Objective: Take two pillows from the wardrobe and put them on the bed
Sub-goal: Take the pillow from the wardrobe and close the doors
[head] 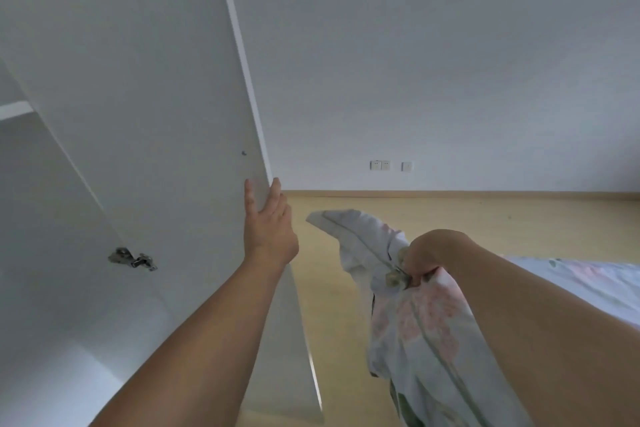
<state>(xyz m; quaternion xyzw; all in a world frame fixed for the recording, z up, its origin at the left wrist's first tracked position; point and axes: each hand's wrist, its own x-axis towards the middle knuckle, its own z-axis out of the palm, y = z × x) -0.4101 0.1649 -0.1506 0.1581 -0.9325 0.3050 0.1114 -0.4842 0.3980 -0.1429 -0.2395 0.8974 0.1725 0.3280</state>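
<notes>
My left hand (268,222) grips the outer edge of the open white wardrobe door (145,97), fingers wrapped around it. My right hand (420,262) is clenched on a bunched corner of a floral pillow (415,326), white with pink and green print, which hangs down beside my right forearm. One loose corner of the pillow sticks out to the left above the floor. The bed (581,284), covered in matching floral fabric, shows at the right edge behind my right arm. Whether a second pillow is in the bundle I cannot tell.
The wardrobe interior (41,218) opens at the left, with a white shelf edge and a metal hinge (133,258). A light wooden floor (450,215) runs to a white wall with wall sockets (380,165).
</notes>
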